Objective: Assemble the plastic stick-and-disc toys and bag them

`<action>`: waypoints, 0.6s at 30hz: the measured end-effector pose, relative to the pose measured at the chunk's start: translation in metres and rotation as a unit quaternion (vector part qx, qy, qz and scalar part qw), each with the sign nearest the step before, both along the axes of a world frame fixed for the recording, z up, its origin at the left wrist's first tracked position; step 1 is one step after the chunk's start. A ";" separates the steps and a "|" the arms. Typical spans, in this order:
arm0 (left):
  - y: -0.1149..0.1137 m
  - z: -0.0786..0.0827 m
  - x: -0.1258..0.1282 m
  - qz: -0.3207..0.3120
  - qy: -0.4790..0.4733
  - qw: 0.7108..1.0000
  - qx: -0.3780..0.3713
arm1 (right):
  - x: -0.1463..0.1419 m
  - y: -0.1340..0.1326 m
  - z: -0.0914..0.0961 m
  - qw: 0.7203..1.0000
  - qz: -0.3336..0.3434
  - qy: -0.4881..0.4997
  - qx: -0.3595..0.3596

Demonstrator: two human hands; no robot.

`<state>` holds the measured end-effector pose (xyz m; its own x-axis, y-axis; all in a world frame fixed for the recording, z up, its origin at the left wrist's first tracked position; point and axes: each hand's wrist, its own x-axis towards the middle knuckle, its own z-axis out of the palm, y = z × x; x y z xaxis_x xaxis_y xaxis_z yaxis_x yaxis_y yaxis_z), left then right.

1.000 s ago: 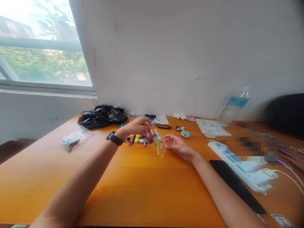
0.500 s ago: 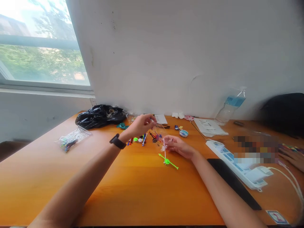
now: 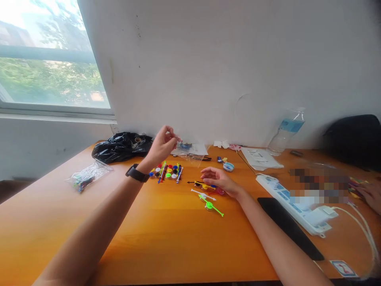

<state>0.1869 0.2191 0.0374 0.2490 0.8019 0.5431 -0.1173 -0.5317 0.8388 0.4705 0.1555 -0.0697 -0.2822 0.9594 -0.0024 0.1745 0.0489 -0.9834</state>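
Note:
My left hand [image 3: 164,143] is raised toward the back of the table, with thumb and fingers pinched on a clear plastic bag [image 3: 195,158] that hangs to its right. Fingers loosely spread, my right hand [image 3: 218,179] hovers over or rests by several plastic spinners with arrow pointers; I cannot tell whether it touches them. A yellow spinner [image 3: 205,185] lies partly under its fingers. In front are a white spinner [image 3: 203,196] and a green spinner [image 3: 210,205]. To the left, coloured round bases [image 3: 168,175] and pointer sticks [image 3: 179,174] lie in groups.
A black plastic bag [image 3: 122,147] and a clear bag of parts [image 3: 89,174] lie at left. On the right are a power strip [image 3: 285,200], a black flat pad [image 3: 288,226], papers [image 3: 260,158] and a clear bottle [image 3: 287,135]. Another person's hand [image 3: 369,194] shows at far right.
My left hand has moved up and left with the clear bag, away from my right hand. My right hand has opened, and the white spinner now lies behind the green one.

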 end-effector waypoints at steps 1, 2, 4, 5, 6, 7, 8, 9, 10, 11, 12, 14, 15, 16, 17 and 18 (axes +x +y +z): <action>0.007 0.000 -0.005 0.034 -0.022 0.999 -0.003 | -0.001 0.001 -0.001 1.000 -0.007 -0.018 0.007; 0.015 -0.001 -0.011 0.064 -0.029 0.998 -0.010 | -0.003 0.001 -0.001 0.999 -0.015 -0.038 0.018; 0.031 -0.009 -0.023 0.111 -0.013 0.993 -0.030 | -0.009 0.000 -0.001 0.995 -0.037 -0.083 0.049; 0.039 -0.016 -0.028 0.118 0.013 0.992 -0.041 | -0.011 -0.002 0.000 0.991 -0.046 -0.107 0.067; 0.046 -0.024 -0.034 0.114 0.059 0.990 -0.055 | -0.014 -0.003 0.000 0.986 -0.052 -0.129 0.086; 0.053 -0.034 -0.038 0.111 0.117 0.984 -0.071 | -0.016 -0.005 0.001 0.982 -0.052 -0.149 0.103; 0.060 -0.044 -0.042 0.116 0.185 0.973 -0.080 | -0.019 -0.007 0.001 0.977 -0.046 -0.170 0.118; 0.066 -0.055 -0.046 0.121 0.263 0.954 -0.083 | -0.020 -0.010 0.002 0.972 -0.034 -0.192 0.132; 0.072 -0.065 -0.049 0.127 0.297 0.942 -0.088 | -0.022 -0.012 0.003 0.964 -0.018 -0.220 0.149; 0.077 -0.074 -0.051 0.139 0.319 0.933 -0.090 | -0.023 -0.015 0.004 0.953 0.000 -0.251 0.168; 0.082 -0.081 -0.053 0.148 0.344 0.923 -0.088 | -0.024 -0.017 0.005 0.941 0.018 -0.283 0.187; 0.090 -0.089 -0.056 0.166 0.390 0.903 -0.069 | -0.026 -0.022 0.009 0.916 0.046 -0.335 0.217; 0.093 -0.091 -0.057 0.172 0.415 0.892 -0.054 | -0.027 -0.024 0.011 0.907 0.055 -0.352 0.224; 0.096 -0.092 -0.057 0.179 0.438 0.880 -0.039 | -0.027 -0.025 0.013 0.902 0.060 -0.363 0.225; 0.099 -0.091 -0.057 0.185 0.460 0.868 -0.025 | -0.027 -0.026 0.015 0.899 0.063 -0.371 0.223; 0.101 -0.090 -0.056 0.193 0.479 0.856 -0.013 | -0.026 -0.026 0.017 0.898 0.064 -0.377 0.218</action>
<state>0.1306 0.3201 -0.0531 0.2839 0.9337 0.2183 0.8119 -0.3552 0.4634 0.4448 0.1292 -0.0529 -0.4669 0.8748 0.1292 0.7476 0.4685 -0.4707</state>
